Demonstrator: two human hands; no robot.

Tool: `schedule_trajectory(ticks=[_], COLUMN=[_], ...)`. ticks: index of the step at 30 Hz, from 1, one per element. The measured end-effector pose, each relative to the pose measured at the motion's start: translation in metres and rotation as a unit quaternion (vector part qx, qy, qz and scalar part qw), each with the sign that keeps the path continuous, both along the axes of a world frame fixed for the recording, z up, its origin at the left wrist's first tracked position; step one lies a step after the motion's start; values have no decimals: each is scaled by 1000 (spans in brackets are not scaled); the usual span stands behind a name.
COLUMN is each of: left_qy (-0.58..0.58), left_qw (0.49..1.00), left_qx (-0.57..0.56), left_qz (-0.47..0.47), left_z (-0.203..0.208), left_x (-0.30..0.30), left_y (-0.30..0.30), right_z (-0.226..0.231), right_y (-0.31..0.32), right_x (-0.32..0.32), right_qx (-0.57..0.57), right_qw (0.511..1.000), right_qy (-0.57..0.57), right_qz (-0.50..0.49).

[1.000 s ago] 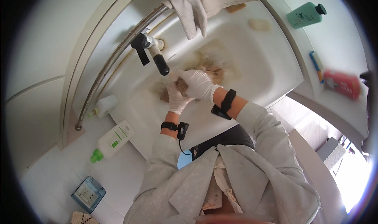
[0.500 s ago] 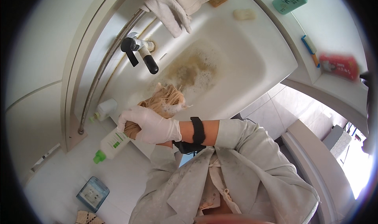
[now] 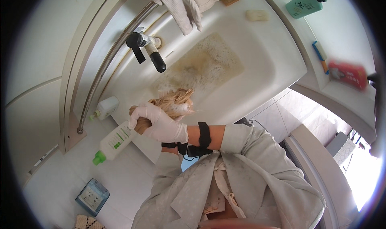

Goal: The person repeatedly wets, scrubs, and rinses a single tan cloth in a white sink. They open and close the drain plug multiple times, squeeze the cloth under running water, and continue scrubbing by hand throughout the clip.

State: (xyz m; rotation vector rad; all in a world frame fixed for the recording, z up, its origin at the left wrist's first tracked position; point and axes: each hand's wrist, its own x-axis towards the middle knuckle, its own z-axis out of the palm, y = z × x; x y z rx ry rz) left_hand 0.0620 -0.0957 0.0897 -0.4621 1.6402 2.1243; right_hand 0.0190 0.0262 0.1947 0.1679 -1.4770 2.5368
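Note:
A wet tan cloth (image 3: 172, 101) with white suds on it hangs bunched over the near left rim of the white sink (image 3: 277, 64). My right hand (image 3: 159, 122), in a white glove, closes round a gathered part of this cloth. My left wrist (image 3: 169, 150), with a black strap, shows just under my right forearm. The left hand beyond it is hidden behind the right one, so its fingers cannot be seen. Brownish, foamy water (image 3: 209, 64) lies in the bottom of the sink.
A black-tipped faucet (image 3: 150, 54) juts over the sink. A white bottle with a green cap (image 3: 114, 142) and a white pump bottle (image 3: 106, 107) stand left. Light fabric (image 3: 181, 8) drapes over the rail. Soap (image 3: 257, 15), a green bottle (image 3: 305, 4) and a brush (image 3: 320, 56) are at the far right.
My right hand has turned slightly and moved a little to the right with the cloth, its fingers more curled. Foamy water now covers more of the sink bottom. The view has shifted slightly.

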Motion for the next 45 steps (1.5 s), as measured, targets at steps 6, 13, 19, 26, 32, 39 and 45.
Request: schedule_trajectory(ticks=[6, 13, 19, 26, 32, 39, 45], left_qy=[108, 245, 97, -64, -55, -60, -69], left_qw=[987, 933, 972, 916, 933, 924, 926], left_qx=[-119, -247, 204, 201, 149, 173, 185], left_qz=[7, -97, 57, 341, 322, 335, 323], left_z=[-6, -39, -38, -50, -49, -43, -38], left_x=[10, -57, -58, -51, -42, -34, -25], left_y=[20, 12, 2, -30, -51, -42, -44], right_z=[5, -47, -126, -193, -231, -223, -225], right_y=[-3, 35, 75, 93, 76, 74, 84], right_x=[10, 9, 9, -22, -30, -32, -41], right_qx=[-40, -89, -36, 660, 805, 803, 797], right_qw=[997, 989, 955, 668, 452, 462, 545], right_qy=[-33, -113, -249, -201, -169, -159, -152], right_qz=[50, 21, 155, 278, 346, 342, 209])
